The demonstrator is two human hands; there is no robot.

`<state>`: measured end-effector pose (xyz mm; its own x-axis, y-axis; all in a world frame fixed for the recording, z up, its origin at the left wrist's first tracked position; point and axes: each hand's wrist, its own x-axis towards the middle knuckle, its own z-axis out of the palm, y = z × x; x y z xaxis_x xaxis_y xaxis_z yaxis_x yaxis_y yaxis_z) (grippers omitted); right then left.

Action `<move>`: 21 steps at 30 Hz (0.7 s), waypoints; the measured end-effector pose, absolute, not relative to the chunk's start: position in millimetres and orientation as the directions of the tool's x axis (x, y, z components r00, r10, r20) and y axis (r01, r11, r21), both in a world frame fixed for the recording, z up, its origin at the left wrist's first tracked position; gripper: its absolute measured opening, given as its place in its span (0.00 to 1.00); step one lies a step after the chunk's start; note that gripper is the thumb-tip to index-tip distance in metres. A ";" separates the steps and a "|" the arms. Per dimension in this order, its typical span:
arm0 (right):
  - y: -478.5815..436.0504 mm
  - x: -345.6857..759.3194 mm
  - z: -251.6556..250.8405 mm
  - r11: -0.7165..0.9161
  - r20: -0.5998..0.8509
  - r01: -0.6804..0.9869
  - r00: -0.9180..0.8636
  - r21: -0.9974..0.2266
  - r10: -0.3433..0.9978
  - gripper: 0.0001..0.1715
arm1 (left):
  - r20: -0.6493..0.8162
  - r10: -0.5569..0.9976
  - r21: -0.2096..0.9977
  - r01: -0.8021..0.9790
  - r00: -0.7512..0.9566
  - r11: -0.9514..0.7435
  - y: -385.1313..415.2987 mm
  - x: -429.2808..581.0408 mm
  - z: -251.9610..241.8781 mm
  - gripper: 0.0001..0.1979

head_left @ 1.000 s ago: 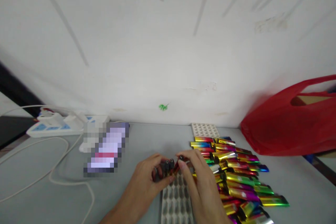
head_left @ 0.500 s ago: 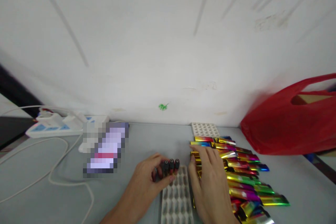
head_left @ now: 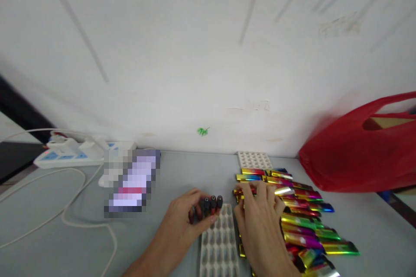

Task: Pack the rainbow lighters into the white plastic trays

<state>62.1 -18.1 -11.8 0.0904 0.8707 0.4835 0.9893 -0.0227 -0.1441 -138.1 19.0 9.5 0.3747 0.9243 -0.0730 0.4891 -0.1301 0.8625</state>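
My left hand is closed round a small bunch of lighters, their black tops in a row above my fingers and a little red showing below. Under and beside it lies a pale tray with rows of hollows. My right hand rests on the left side of a pile of shiny multicoloured lighters, fingers bent, thumb and fingertips closed about a gold-and-red one. My palm hides part of the pile, and the fingertips are only partly visible.
Behind the pile, a second pale tray lies by the wall. A red bag stands at the right. To the left are a blurred-out phone, a white power strip and a loose white cable.
My right hand's fingers have curled more and spread slightly over the lighters, shifting one at the left edge of the pile. The left hand holds its bunch in the same place.
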 end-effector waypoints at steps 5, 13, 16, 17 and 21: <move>-16.3 61.4 -15.8 -0.014 0.468 0.985 0.094 -0.171 0.879 0.15 | -0.073 0.926 0.852 0.506 0.370 -0.135 17.9 -138.0 9.4 0.09; -14.8 63.3 -13.4 0.130 0.487 0.929 0.060 -0.346 0.871 0.18 | -0.068 0.923 0.861 0.490 0.378 -0.138 18.0 -137.8 9.8 0.09; -21.1 60.9 1.1 0.193 0.494 0.811 0.132 -0.553 0.859 0.12 | -0.073 0.924 0.862 0.490 0.376 -0.131 17.5 -138.0 9.8 0.09; -23.1 60.0 5.8 0.184 0.468 0.752 0.182 -0.633 0.864 0.08 | -0.076 0.924 0.861 0.492 0.375 -0.128 17.6 -138.1 9.6 0.10; -25.9 58.7 17.0 0.070 0.232 0.417 0.350 -0.906 0.907 0.12 | -0.074 0.923 0.858 0.495 0.378 -0.134 18.2 -138.1 9.1 0.10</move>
<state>58.7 -25.9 17.0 0.3504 0.9075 0.2317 0.4170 0.0704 -0.9062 -138.1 18.2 9.1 0.3777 0.9230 -0.0735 0.4952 -0.1343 0.8583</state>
